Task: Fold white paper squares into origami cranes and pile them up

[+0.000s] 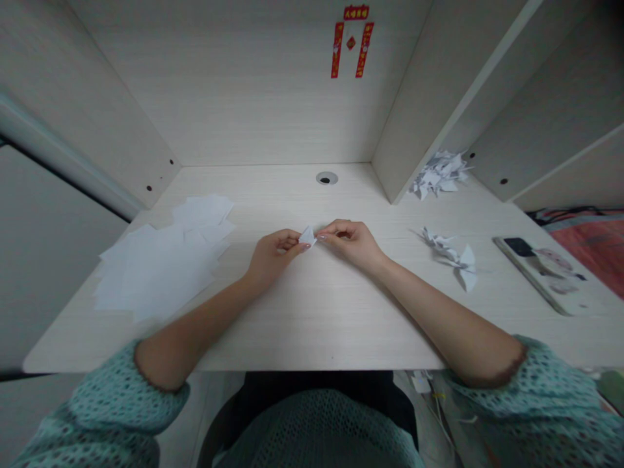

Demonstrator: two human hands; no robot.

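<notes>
A small piece of folded white paper [307,236] is held up between my two hands over the middle of the desk. My left hand [275,255] pinches it from the left, thumb in front and fingers curled behind. On the other side, my right hand [351,242] pinches its right edge between thumb and forefinger. Part of the paper is hidden by the fingertips, so its exact folded form is hard to make out.
Loose white paper sheets [166,266] overlap on the desk at left. At right lie a few folded paper cranes [451,255] and a phone [548,273]. A heap of folded paper [441,174] sits behind, beside an upright panel [419,110]. A cable hole [327,178] is at the back.
</notes>
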